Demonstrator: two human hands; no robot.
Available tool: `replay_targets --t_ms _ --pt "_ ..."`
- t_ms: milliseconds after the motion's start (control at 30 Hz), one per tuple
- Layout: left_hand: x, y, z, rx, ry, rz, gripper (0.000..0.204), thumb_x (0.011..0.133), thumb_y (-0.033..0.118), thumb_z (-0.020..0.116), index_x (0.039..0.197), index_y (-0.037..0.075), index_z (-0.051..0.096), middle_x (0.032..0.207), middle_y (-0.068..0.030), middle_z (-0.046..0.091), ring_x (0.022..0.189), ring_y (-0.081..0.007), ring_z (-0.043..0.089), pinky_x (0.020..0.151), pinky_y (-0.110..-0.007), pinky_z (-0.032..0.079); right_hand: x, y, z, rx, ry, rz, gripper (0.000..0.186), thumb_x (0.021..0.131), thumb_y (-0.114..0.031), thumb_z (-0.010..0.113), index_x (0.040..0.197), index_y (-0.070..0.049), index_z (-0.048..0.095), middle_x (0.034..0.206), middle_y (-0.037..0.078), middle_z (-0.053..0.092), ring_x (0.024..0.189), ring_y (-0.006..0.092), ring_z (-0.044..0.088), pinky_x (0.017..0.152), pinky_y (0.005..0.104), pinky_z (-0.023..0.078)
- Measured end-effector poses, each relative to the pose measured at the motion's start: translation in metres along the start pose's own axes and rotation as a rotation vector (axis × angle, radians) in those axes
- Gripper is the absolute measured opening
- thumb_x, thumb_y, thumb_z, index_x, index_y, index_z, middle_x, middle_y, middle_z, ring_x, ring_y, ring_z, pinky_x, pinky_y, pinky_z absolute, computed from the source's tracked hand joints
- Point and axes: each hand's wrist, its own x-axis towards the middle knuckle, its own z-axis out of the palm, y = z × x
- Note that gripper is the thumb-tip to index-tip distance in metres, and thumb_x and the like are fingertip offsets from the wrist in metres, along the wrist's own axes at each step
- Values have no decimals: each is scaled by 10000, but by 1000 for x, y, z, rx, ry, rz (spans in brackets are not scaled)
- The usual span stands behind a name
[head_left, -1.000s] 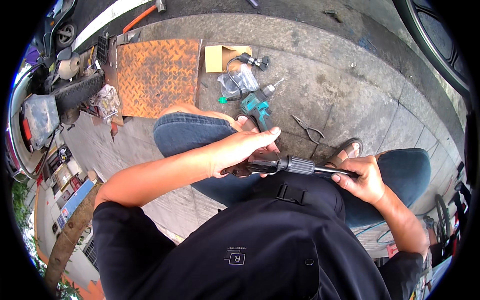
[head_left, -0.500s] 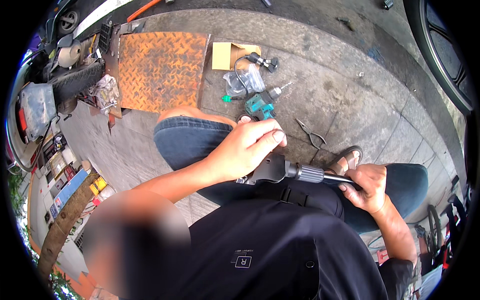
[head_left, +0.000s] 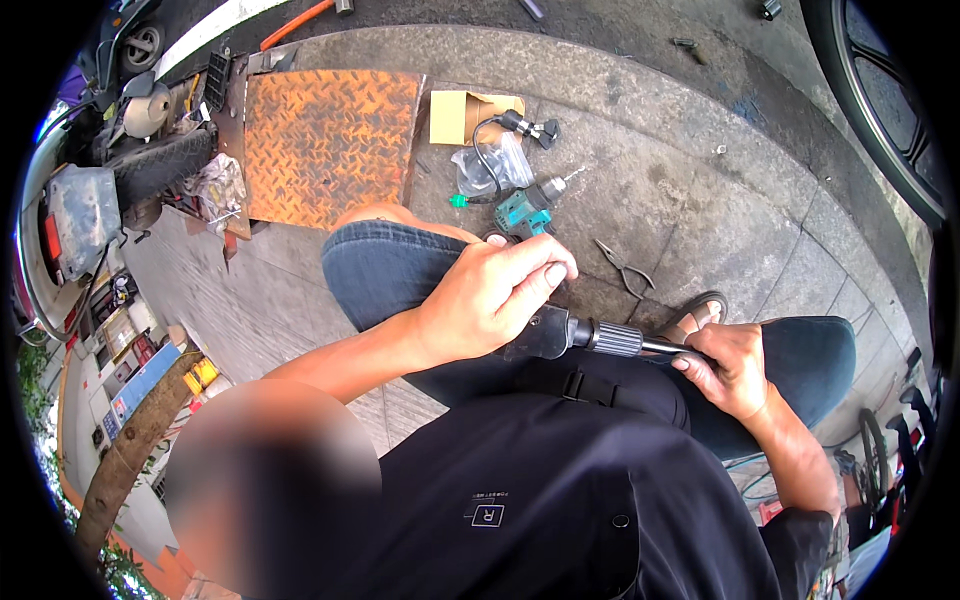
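Over my lap lies a black tool with a ribbed collar (head_left: pixel 616 338) and a metal shaft (head_left: pixel 660 345). My right hand (head_left: pixel 730 365) grips the shaft at its outer end, thumb along it. My left hand (head_left: pixel 488 292) is closed, fingertips pinched, over the tool's black body (head_left: pixel 545 338); what they hold, if anything, is hidden. Just beyond it lies a teal cordless drill (head_left: pixel 522 210) with a bit fitted. Pliers (head_left: pixel 625 272) lie on the pavement to its right, near my sandalled foot (head_left: pixel 690 318).
An open cardboard box (head_left: pixel 450 118), plastic bag (head_left: pixel 480 170) and cabled black part (head_left: pixel 530 130) lie beyond the drill. A rusty orange plate (head_left: pixel 325 145) is left of them. A scooter (head_left: pixel 150 175) stands at left, a hammer (head_left: pixel 300 25) at top, a dark wheel-like rim (head_left: pixel 840 90) upper right.
My left hand has risen from around the tool's body to above it, fingers now curled together. The tool and my right hand have shifted slightly; the drill and pliers appear unmoved on the pavement.
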Motion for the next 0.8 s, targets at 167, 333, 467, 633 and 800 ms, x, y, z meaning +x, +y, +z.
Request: replay_targets --t_ms 167,333,467,633,800 --pt "1 2 0 40 -19 -33 162 1004 104 495 1013 -9 609 785 -109 663 701 -212 698 646 -308 545 -4 4 3 54 -20 50 237 762 -219 805 767 -41 649 652 95 626 553 276 597 513 362 460" --pt "3 -1 4 38 -14 -44 151 999 89 488 1041 -7 597 813 -116 668 708 -214 694 652 -315 543 -7 4 3 90 -37 97 236 773 -205 803 777 -26 650 666 100 640 566 269 599 536 360 467" --pt "5 1 2 53 -36 -63 146 994 82 488 1048 -4 592 822 -109 671 707 -210 688 653 -311 536 -7 5 4 99 -28 103 231 768 -193 808 776 -27 649 665 98 639 572 269 600 534 360 468" --pt "7 3 1 -31 -35 -93 144 996 90 484 1043 5 591 792 -93 649 674 -191 655 637 -313 514 -8 6 5 85 -16 88 235 757 -187 813 763 -31 637 646 96 619 563 272 587 542 363 456" --pt "6 1 0 -39 -57 -132 142 1002 104 479 1028 8 580 746 -75 603 653 -154 589 628 -301 471 -7 4 6 65 -13 92 237 754 -190 814 763 -33 637 644 95 616 556 273 583 542 365 452"
